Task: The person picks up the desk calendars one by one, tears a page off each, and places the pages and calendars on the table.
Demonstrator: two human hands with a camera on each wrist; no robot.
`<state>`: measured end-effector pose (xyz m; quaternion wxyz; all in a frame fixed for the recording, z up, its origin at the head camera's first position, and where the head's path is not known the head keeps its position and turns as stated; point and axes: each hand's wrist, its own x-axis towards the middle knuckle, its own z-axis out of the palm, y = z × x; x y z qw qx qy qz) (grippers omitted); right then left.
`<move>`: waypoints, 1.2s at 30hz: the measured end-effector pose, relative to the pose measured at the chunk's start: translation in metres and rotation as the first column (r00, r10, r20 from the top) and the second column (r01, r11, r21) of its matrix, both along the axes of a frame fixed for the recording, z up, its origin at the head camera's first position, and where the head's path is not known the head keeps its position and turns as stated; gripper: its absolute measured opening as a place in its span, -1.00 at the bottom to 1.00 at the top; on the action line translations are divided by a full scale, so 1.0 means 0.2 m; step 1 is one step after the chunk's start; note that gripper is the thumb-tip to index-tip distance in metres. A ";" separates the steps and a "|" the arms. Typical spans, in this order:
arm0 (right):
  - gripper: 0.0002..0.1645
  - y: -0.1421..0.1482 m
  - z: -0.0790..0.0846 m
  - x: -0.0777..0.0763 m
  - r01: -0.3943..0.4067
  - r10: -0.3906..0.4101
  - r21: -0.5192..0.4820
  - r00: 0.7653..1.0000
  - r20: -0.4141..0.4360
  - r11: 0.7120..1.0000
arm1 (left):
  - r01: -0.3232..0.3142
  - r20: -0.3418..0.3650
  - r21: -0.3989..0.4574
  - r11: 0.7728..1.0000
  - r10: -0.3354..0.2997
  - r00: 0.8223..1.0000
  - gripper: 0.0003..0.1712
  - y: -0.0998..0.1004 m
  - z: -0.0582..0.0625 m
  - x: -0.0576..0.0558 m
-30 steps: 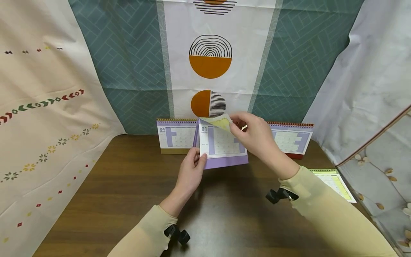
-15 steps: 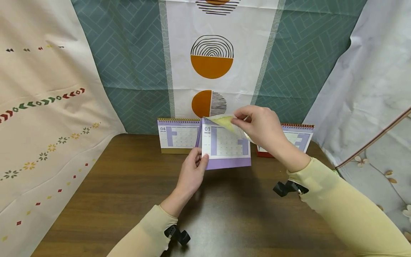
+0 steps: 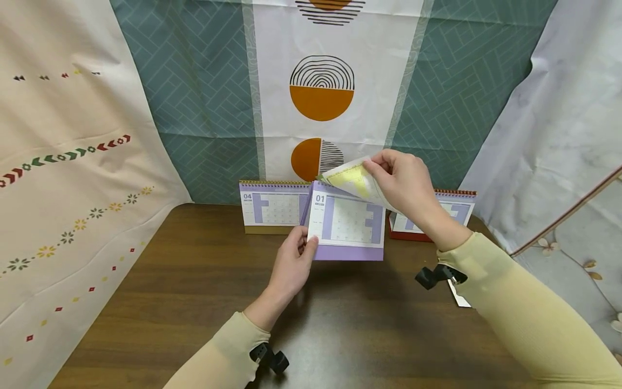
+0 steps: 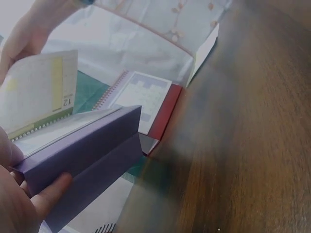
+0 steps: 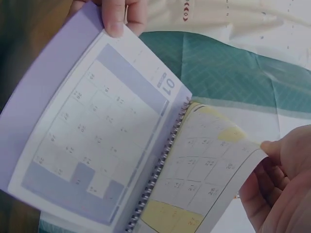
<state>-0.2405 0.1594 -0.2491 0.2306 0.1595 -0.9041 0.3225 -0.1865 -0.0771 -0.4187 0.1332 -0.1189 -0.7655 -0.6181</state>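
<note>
A purple desk calendar (image 3: 349,252) showing page 01 is held up off the table in the middle of the head view. My left hand (image 3: 294,256) grips its lower left corner, thumb on the front. With thumb and fingertips my right hand (image 3: 403,181) pinches a lifted yellow-and-white calendar page (image 5: 194,165), which bends up from the spiral binding (image 5: 160,170). In the left wrist view that page (image 4: 43,92) carries the number 12. The fingers (image 4: 53,191) of my left hand lie against the purple stand.
A calendar with a gold base (image 3: 266,229) showing 04 stands behind at left. Another with a red base (image 3: 408,236) stands at right, partly behind my right hand. A white corner (image 3: 459,297) shows by my right sleeve on the wooden table (image 3: 194,302).
My right hand has risen and moved right, lifting the page higher so more of the 01 page shows. The calendar and my left hand have shifted slightly right.
</note>
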 end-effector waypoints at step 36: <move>-0.34 0.47 0.07 -0.29 0.326 -0.288 -0.107 0.918 0.272 0.939 | -0.042 -0.069 -0.150 0.988 0.032 0.997 -0.93 -0.02 0.02 0.01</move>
